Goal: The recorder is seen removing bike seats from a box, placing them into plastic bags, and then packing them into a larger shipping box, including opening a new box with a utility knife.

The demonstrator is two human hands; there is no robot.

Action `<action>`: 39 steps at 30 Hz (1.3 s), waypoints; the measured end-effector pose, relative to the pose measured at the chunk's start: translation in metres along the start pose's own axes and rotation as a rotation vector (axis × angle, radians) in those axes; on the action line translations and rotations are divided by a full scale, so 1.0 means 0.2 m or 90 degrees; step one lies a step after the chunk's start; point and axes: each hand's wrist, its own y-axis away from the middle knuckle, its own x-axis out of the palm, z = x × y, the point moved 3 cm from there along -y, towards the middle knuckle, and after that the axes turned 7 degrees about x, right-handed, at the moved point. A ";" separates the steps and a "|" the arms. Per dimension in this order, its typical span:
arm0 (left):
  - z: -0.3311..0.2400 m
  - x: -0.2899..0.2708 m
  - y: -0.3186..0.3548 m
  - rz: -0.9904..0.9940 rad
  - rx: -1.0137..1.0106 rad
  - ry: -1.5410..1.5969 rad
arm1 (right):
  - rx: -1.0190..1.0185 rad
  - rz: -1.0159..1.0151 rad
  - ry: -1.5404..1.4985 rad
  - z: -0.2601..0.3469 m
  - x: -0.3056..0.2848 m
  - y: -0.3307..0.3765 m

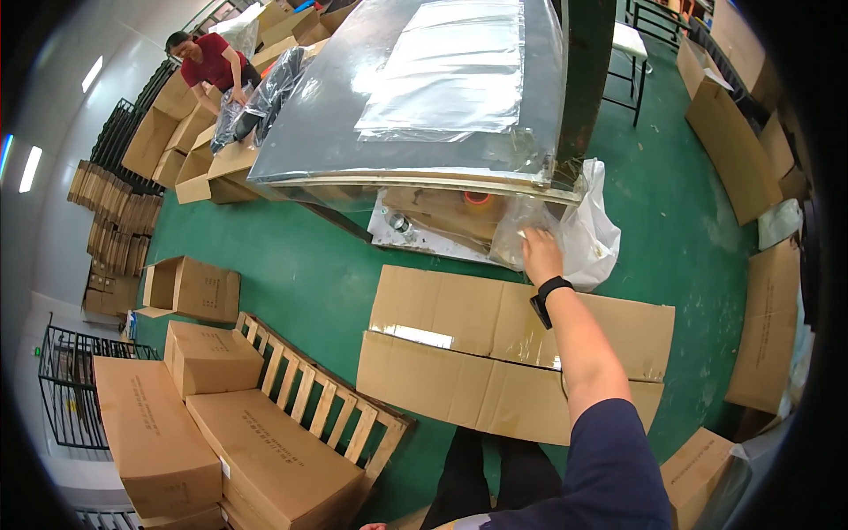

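Observation:
My right hand (541,254), with a black watch at the wrist, reaches forward to a clear plastic bag (510,237) under the table's near edge. Its fingers are curled together, with a small pale bit at their tips that I cannot make out. A white plastic bag (594,234) hangs just right of the hand. Below my forearm lies a cardboard box (433,375), its long top flaps folded in to meet at a middle seam. Of my left hand (374,526) only a sliver shows at the lower edge; its fingers are hidden.
Clear plastic sheets (446,71) lie on the table (309,146). At lower left, closed cartons (265,446) stand by a wooden pallet (331,389). An open carton (199,287) sits behind them. A person (216,66) handles plastic at far left. More cartons (729,150) line the right side.

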 end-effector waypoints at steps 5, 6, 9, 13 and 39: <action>-0.13 0.12 -0.16 0.096 0.058 0.059 | 0.391 0.173 -0.279 -0.62 0.29 0.02; -0.05 0.06 -0.08 0.034 0.043 0.070 | 0.525 0.322 -0.351 -0.34 0.44 0.12; -0.09 0.10 -0.04 0.051 0.042 -0.028 | 0.352 0.502 0.021 -0.41 0.40 0.15; 0.18 0.02 -0.06 0.041 0.005 -0.063 | 0.438 0.380 0.072 -0.19 0.28 0.14; -0.01 0.02 -0.17 0.093 -0.069 0.050 | 0.203 0.386 0.103 -0.07 -0.10 1.11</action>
